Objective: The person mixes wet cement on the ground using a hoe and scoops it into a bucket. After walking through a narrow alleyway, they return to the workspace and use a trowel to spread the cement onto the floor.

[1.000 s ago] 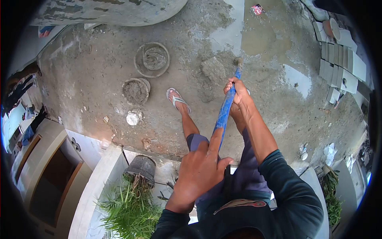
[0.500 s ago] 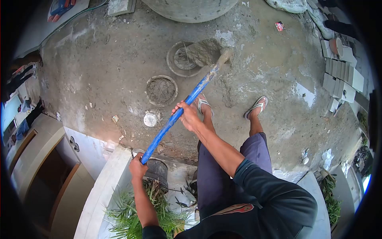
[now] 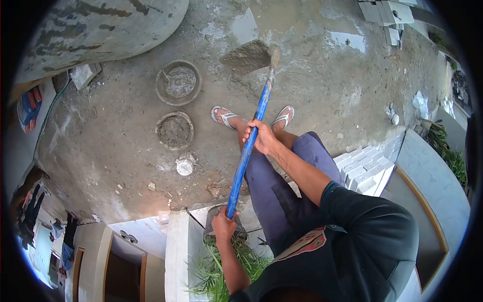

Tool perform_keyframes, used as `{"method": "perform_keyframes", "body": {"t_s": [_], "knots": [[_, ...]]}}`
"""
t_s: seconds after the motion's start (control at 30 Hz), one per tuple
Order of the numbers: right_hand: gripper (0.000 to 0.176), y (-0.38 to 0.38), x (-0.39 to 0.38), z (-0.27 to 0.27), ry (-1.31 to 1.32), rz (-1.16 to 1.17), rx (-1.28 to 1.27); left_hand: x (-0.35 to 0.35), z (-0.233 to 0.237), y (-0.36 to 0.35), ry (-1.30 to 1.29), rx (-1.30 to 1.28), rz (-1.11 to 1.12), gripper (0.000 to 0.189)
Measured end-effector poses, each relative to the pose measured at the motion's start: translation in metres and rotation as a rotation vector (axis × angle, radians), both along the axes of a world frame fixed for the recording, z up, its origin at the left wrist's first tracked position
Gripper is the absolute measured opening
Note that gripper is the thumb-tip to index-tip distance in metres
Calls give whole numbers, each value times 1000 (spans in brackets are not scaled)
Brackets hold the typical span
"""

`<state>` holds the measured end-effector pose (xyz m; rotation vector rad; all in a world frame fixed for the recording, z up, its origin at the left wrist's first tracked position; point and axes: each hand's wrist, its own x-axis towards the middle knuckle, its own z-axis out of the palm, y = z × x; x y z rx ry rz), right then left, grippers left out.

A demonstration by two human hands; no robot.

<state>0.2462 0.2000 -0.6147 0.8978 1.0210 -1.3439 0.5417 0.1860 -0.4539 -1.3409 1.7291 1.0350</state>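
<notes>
A long tool with a blue handle [image 3: 245,155] and a broad mud-coated blade [image 3: 247,57] stretches away from me. My right hand [image 3: 259,137] is wrapped round the middle of the handle, and my left hand [image 3: 224,224] grips its near end. The blade lies at the wet, muddy ground in front of my sandalled feet. To its left is a round basin [image 3: 196,83] with a thin layer of wet grey mix inside. A smaller round pan [image 3: 190,138] full of grey mix is nearer to me.
A large grey rounded vessel [image 3: 121,35] fills the upper left. A white bucket-like object [image 3: 185,165] stands below the pans. A dark planter [image 3: 209,221] with green leaves is beside my left hand. Pale blocks [image 3: 370,168] lie right of my legs. People show at the far left.
The blade has come away from the basin and is now over the ground to its right. My view has turned to the right. Both hands still hold the handle.
</notes>
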Motion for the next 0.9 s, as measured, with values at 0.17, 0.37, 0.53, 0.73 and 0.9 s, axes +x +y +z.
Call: {"method": "perform_keyframes", "body": {"t_s": [0.17, 0.37, 0.53, 0.73, 0.9], "knots": [[17, 102, -84, -47, 45, -301, 262, -130, -9, 2, 132, 43, -258, 36], [19, 245, -175, -100, 197, -550, 475, -277, -75, 38, 331, 186, -539, 38], [14, 316, -206, -145, 304, -581, 640, -356, -127, 51, 376, 350, -669, 37], [14, 303, -160, -164, 178, -573, 644, -341, -146, 4, 385, 492, -768, 37], [21, 203, -116, -143, 83, -610, 604, -324, -108, -82, 348, 441, -843, 38]]}}
